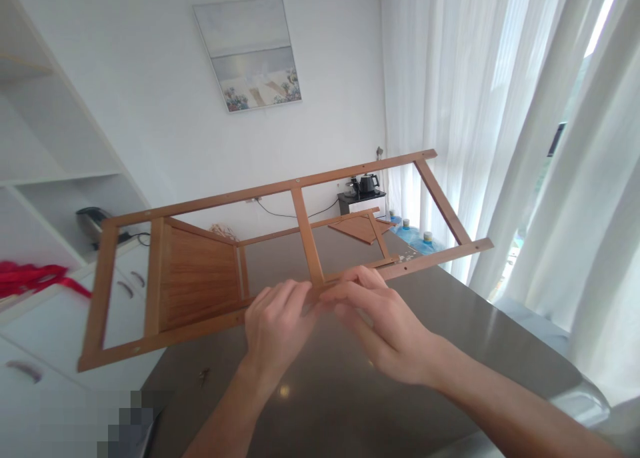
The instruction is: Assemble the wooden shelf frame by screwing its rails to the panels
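A long wooden frame (307, 235) with crossbars and a slatted-looking wood panel (200, 275) at its left end is tilted above the grey table. My left hand (277, 321) is closed around its near rail, just left of the middle crossbar. On the right of that joint, my right hand (385, 318) has its fingers bent over the same rail, with the fingertips close to those of my left hand. Whether anything small sits between the fingertips is hidden. Behind it, a second wooden frame (377, 235) lies on the table.
The dark grey table (450, 325) stretches below my hands. A loose wooden panel (357, 228) and blue-tinted water bottles (417, 235) are toward the back. White cabinets (55, 318) with a red ribbon (35, 278) stand left; white curtains (500, 111) hang right. A black kettle (369, 183) sits on a far stand.
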The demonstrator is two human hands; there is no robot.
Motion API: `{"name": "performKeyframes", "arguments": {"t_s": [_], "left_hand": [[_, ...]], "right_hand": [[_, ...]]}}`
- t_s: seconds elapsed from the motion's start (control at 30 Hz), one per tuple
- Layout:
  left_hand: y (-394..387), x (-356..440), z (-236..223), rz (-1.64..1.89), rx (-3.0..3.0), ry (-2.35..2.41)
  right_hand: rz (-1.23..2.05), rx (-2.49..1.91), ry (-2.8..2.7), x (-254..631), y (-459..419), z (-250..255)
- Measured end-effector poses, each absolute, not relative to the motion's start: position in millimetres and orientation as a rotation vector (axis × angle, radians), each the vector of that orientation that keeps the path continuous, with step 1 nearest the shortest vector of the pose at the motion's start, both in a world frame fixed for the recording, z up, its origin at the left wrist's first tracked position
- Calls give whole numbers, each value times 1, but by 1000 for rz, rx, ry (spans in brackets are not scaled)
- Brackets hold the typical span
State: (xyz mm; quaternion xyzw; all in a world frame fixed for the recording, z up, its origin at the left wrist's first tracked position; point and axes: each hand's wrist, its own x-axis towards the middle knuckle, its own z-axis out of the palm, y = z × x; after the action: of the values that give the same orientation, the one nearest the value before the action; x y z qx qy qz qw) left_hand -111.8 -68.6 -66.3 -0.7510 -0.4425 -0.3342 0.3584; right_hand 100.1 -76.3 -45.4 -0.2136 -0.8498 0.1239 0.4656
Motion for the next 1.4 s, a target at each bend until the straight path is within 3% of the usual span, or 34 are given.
{"name": "performKeyframes", "arguments": {"t_s": [0.1,0.27,0.53,0.93,1.17,1.4], "left_hand": [[-74,-109,-54,-867,-1933,-1159],[-83,-104,-41,-887,-1895,-1197],[-89,-98,-47,-993,-1838,-1263],[-38,-94,-36,-1241,-1675,-1183],[-5,-88,-77,-1660,-1442,-952],[34,-87,-99,-2039,-1697,-1303]], "right_hand": [[295,-491,-2075,101,-75,-30],[572,-603,-2083,104,-70,-5],[682,-553,-2048,101,-68,-4],[863,-578,-1923,79,-8,27],[910,-627,-1881,69,19,43],[942,-670,-1865,62,32,56]]}}
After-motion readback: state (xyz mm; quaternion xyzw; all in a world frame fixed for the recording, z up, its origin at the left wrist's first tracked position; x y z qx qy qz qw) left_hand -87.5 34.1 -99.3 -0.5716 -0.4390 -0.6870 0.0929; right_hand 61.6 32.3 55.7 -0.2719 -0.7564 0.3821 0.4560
